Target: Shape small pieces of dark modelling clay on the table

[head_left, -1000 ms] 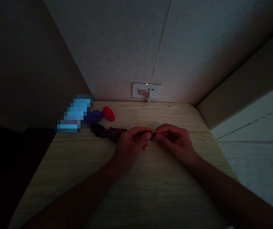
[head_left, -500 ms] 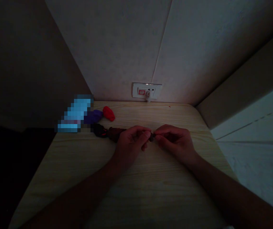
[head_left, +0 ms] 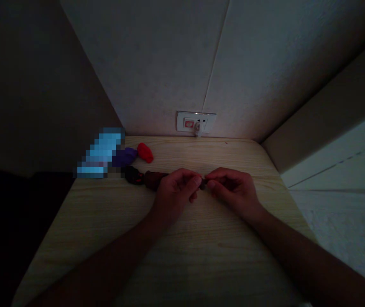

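Note:
Above the middle of the wooden tabletop [head_left: 201, 247], my left hand [head_left: 177, 192] and my right hand [head_left: 233, 187] meet fingertip to fingertip. Both pinch a small dark lump [head_left: 203, 184], mostly covered by the fingers; its kind is too dim to make out. Just left of my left hand lies a brown piece [head_left: 153, 180], partly hidden behind that hand. A black lump with red specks [head_left: 133, 175] sits against its left end. Farther back are a red clay-like lump [head_left: 145, 152] and a purple one [head_left: 125, 157].
A bright blurred-out rectangle [head_left: 101, 153] stands at the table's back left corner. On the wall behind is a socket plate [head_left: 196, 122] with a plug in it. A pale panel [head_left: 335, 162] borders the right side, and a dark area lies off the left edge.
Both hands keep nearly the same place and pinch. The fingertips have shifted slightly around the small dark lump. The other pieces have not moved.

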`<state>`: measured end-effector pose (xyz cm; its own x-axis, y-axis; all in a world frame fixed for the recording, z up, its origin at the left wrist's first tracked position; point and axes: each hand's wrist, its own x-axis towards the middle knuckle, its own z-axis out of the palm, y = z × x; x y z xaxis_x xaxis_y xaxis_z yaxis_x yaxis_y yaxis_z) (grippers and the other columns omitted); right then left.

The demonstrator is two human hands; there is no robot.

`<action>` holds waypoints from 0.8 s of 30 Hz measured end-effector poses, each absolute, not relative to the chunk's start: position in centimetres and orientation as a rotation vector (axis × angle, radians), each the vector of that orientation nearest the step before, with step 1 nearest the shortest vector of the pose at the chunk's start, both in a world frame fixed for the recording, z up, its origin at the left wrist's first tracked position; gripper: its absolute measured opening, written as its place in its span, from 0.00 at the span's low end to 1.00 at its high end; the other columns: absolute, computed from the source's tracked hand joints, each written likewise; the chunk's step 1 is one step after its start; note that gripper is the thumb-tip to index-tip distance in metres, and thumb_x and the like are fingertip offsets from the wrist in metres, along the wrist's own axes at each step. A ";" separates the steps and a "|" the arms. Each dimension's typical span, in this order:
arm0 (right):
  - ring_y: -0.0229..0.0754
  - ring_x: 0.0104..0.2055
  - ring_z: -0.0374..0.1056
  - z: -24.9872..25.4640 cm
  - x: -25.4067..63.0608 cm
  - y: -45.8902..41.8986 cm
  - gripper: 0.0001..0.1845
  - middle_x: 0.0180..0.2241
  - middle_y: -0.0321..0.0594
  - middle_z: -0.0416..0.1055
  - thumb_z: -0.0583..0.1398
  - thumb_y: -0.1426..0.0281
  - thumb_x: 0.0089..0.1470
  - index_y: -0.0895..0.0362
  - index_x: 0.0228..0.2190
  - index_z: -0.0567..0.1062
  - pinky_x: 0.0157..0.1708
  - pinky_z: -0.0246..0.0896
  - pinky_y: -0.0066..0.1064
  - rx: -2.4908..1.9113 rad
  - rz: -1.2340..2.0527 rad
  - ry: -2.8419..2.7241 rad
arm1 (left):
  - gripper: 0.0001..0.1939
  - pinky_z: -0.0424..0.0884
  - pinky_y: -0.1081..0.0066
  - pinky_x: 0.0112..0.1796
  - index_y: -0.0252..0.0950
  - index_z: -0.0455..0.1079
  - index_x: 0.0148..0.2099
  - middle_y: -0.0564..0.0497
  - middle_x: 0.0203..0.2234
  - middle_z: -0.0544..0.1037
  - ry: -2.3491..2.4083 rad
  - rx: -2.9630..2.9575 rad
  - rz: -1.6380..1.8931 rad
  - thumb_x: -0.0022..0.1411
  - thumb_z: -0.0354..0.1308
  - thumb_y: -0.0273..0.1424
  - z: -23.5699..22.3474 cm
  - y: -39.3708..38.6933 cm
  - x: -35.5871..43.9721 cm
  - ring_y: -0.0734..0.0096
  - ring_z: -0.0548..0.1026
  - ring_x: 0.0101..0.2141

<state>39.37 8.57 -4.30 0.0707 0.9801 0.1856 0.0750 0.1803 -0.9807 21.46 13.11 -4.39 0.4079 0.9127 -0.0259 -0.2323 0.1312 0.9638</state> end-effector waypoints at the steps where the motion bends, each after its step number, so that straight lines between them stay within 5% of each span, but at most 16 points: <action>1: 0.34 0.23 0.68 -4.3 39.4 8.6 0.04 0.25 0.36 0.78 0.70 0.68 0.55 0.53 0.36 0.84 0.23 0.63 0.26 -1.156 0.990 -1.277 | 0.10 0.66 0.77 0.22 0.33 0.77 0.37 0.54 0.24 0.77 0.758 1.137 0.967 0.60 0.68 0.35 -4.4 13.1 21.5 0.79 0.70 0.20; 13: 0.38 0.29 0.71 -4.3 39.6 8.6 0.03 0.30 0.40 0.79 0.68 0.69 0.56 0.54 0.34 0.83 0.27 0.65 0.29 -1.143 0.876 -1.420 | 0.09 0.66 0.77 0.22 0.34 0.78 0.39 0.55 0.22 0.77 0.758 1.191 0.953 0.59 0.69 0.33 -4.6 13.1 21.4 0.79 0.69 0.20; 24: 0.35 0.21 0.68 -4.3 39.4 9.0 0.10 0.23 0.36 0.78 0.74 0.62 0.49 0.54 0.31 0.83 0.21 0.65 0.27 -1.233 0.994 -1.186 | 0.10 0.69 0.76 0.23 0.35 0.79 0.40 0.53 0.27 0.78 0.805 1.156 0.982 0.57 0.70 0.33 -4.5 13.0 21.5 0.77 0.72 0.22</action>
